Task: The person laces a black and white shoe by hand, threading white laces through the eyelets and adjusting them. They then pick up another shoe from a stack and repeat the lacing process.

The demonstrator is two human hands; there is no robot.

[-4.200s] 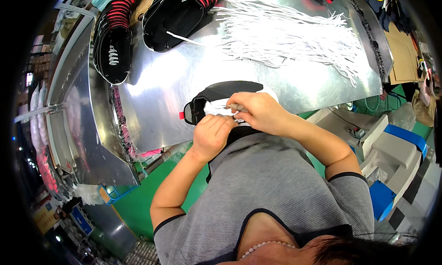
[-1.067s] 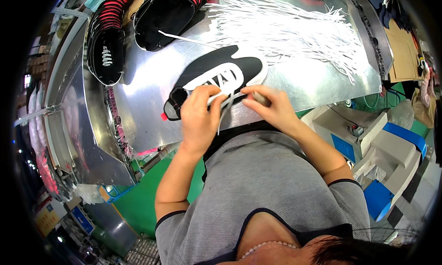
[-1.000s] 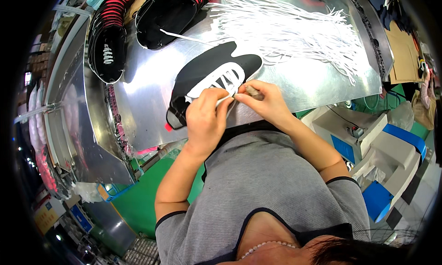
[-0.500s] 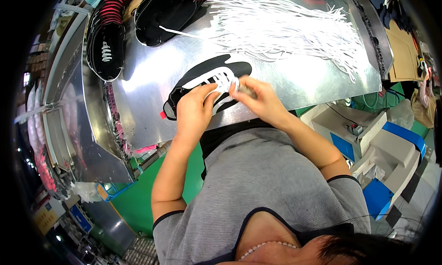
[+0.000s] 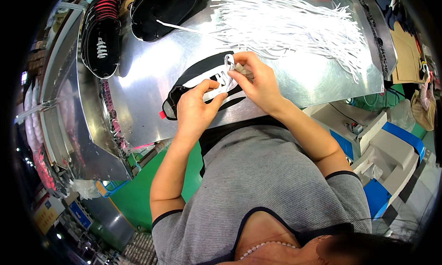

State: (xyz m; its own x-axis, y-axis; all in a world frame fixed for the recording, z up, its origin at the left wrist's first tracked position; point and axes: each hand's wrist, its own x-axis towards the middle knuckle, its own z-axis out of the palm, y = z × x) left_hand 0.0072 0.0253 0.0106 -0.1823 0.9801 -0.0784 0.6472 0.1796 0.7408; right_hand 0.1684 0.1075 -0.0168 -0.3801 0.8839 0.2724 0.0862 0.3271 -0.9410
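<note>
Both hands have shifted up along the black low-cut sneaker with white side stripes since half a second ago, and the shoe now lies a little further onto the shiny sheet-metal desk. It rests on its side near the desk's front edge, toe pointing left and down, a small red tab at that end, white lacing showing across its middle. The left hand presses on the shoe's middle, fingers curled and thumb stretched toward the laces. The right hand pinches a white shoelace between thumb and fingertips at the shoe's upper end, where the lace forms a small loop. Beyond the shoe, a loose heap of white laces spreads over the desk. Two more black sneakers sit at the far left.
</note>
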